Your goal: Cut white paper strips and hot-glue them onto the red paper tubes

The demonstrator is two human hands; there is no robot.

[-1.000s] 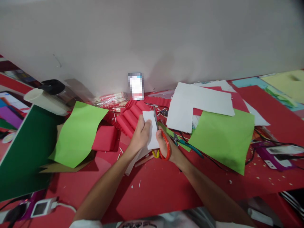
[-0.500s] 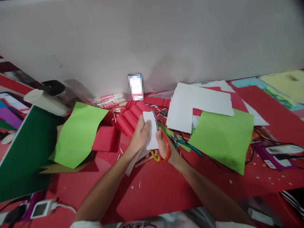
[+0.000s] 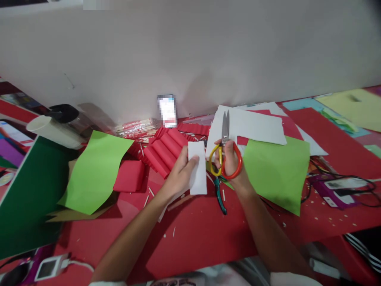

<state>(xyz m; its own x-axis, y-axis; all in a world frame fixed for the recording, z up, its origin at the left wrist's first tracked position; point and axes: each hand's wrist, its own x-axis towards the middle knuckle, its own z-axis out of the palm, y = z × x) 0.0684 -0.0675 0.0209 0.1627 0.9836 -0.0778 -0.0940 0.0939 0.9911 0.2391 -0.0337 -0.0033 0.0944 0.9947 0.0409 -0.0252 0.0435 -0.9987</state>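
Note:
My left hand [image 3: 180,171] pinches a narrow white card strip [image 3: 198,180] by its left edge, thumb on top. To its right, my right hand [image 3: 233,165] grips scissors [image 3: 225,135] with one yellow and one red handle loop. Their blades point toward the wall and stand slightly apart, clear of the strip. Behind my left hand lies a corrugated red paper piece [image 3: 166,153]. Teal-handled pliers [image 3: 220,198] rest on the red table between my forearms, their head partly hidden.
An L-shaped white card [image 3: 253,127] and a green sheet [image 3: 276,171] lie right. Another green sheet [image 3: 92,171], a red block [image 3: 129,176] and a dark green board [image 3: 32,194] are left. A phone [image 3: 167,111] leans on the wall; cables and a purple device [image 3: 333,190] sit far right.
The scissors have come away from the white strip and swung right, blades now apart. My left hand has shifted slightly right with the strip. More of the pliers' handle shows.

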